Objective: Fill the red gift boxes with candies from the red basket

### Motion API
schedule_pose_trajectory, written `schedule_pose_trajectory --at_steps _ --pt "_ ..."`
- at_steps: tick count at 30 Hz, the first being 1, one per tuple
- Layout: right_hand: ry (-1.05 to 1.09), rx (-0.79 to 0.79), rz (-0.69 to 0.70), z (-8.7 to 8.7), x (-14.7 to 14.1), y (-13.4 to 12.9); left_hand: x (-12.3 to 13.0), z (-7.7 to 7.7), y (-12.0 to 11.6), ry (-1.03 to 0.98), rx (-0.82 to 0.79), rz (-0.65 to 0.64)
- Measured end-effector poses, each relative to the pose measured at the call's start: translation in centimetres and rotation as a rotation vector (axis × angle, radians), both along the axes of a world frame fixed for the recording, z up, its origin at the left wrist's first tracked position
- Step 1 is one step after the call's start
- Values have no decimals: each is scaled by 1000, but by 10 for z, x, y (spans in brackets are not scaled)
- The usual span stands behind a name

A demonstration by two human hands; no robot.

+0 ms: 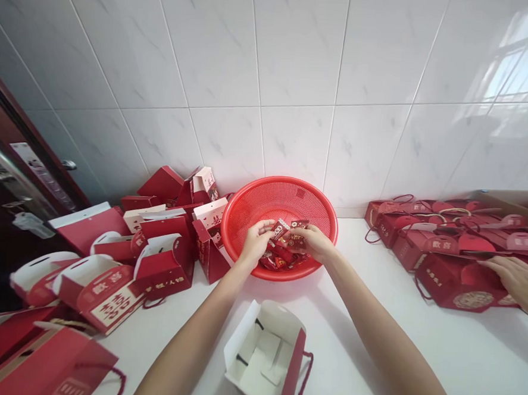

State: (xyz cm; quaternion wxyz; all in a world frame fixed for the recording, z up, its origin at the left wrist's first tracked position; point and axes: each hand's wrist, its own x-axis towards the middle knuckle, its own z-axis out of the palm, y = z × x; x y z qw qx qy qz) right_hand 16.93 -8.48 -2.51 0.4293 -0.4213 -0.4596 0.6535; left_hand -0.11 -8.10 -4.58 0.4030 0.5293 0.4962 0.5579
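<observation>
Both hands reach into a red plastic basket (282, 188) that holds small red packets (282, 255) at its bottom. My left hand (258, 240) has its fingers closed on a red packet with a patterned edge (280, 229). Over the right side of the basket, my right hand (315, 242) grips a dark red packet with light print (298, 236). Below the basket, between my forearms, stands an open box (261, 352), white inside, with a red side and a red cord handle; no packets show inside it.
Several open red boxes (165, 266) crowd the left side. Closed red boxes (455, 281) stand in rows at the right, where another person's hand (520, 282) touches one. A tiled wall (294, 140) rises behind the white table (356, 304).
</observation>
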Motion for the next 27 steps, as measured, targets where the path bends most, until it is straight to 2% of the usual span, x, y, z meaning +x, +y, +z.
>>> schedule_pose_trajectory --at_steps 5,10,16,18,20,24,27 --pt "-25 31 32 0 1 -2 1 0 -3 -2 27 -15" --pt "-19 26 30 -5 2 -2 2 -1 -4 79 55 0" --pt "31 13 -95 -9 -3 -2 -4 2 -3 340 99 133" --pt "46 10 -107 -9 -5 -3 -8 4 -4 461 91 133" --pt "62 21 -116 -9 -7 -3 -10 7 -7 586 52 46" --pt "88 50 -178 -9 -8 -3 -9 9 -15 832 -65 -227" --pt "73 51 -189 -9 -7 -4 -7 8 -19 986 -126 -326"
